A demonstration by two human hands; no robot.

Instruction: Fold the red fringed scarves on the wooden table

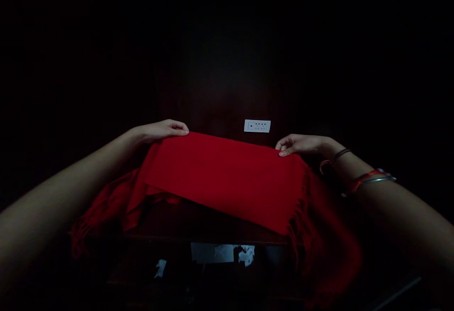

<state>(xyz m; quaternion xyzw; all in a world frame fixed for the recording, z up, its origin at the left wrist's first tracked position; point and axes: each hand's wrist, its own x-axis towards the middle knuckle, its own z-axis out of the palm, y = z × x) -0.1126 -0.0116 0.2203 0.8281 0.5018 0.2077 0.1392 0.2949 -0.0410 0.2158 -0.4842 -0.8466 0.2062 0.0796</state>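
Observation:
A red fringed scarf (223, 178) is stretched between my two hands, its upper edge pulled nearly straight and sloping down to the right. My left hand (166, 130) pinches the upper left corner. The upper right part is gripped by my right hand (298, 144), thumb in front and fingers behind. Tassels hang along the scarf's right side, and more fringe droops at the lower left. Another fold of the cloth falls loosely at the lower right. Bracelets circle my right wrist and forearm.
A white socket plate (257, 125) is on the dark wall behind the scarf. Below the cloth runs a dark ledge (213, 240), with pale, torn-looking patches (213, 253) under it. Most of the surroundings are too dark to make out.

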